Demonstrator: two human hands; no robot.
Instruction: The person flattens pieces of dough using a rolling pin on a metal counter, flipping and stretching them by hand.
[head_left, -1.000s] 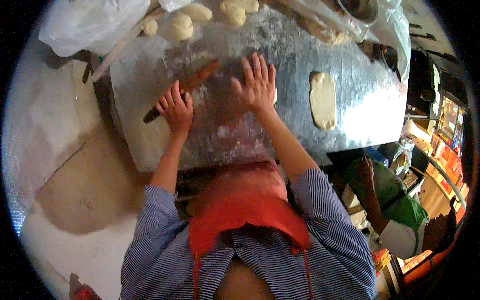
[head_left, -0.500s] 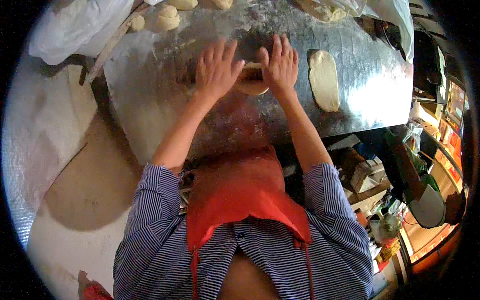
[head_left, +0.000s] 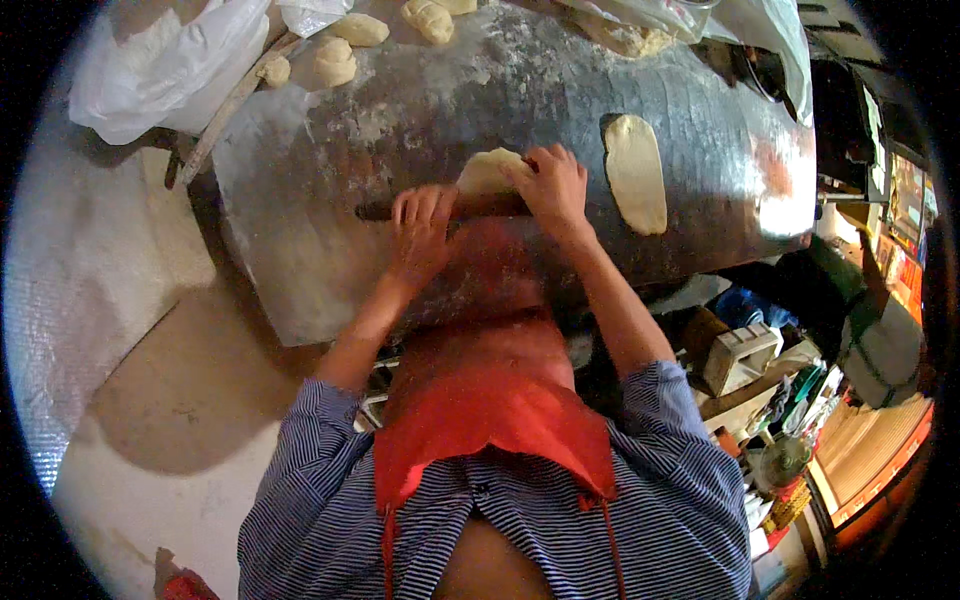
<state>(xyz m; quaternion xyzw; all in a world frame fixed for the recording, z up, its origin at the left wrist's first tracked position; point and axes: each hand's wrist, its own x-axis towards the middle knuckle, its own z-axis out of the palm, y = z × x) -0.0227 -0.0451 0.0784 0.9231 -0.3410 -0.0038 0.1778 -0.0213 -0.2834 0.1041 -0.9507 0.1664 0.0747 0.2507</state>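
A dark rolling pin (head_left: 490, 206) lies crosswise on the metal-topped table, along the near edge of a flattened piece of dough (head_left: 485, 172). My left hand (head_left: 422, 232) is on the pin's left part, its fingers bent over it. At the dough's right edge, my right hand (head_left: 556, 190) has its fingers curled in, with thumb and fingertips on the dough; the pin's right end is hidden at this hand. To the right of my right hand lies a long, flat oval of dough (head_left: 636, 175), touched by neither hand.
Several dough lumps (head_left: 335, 62) sit along the table's (head_left: 300, 250) far side. White plastic bags (head_left: 165, 75) and a stick (head_left: 225, 118) are at the far left; another bag (head_left: 775, 45) drapes the far right corner. Right of the table stands a crate (head_left: 742, 358) among clutter.
Both hands have drawn back toward me with the rolling pin, uncovering more dough. My right hand has gone from flat to curled at the dough's edge. The view has shifted slightly.
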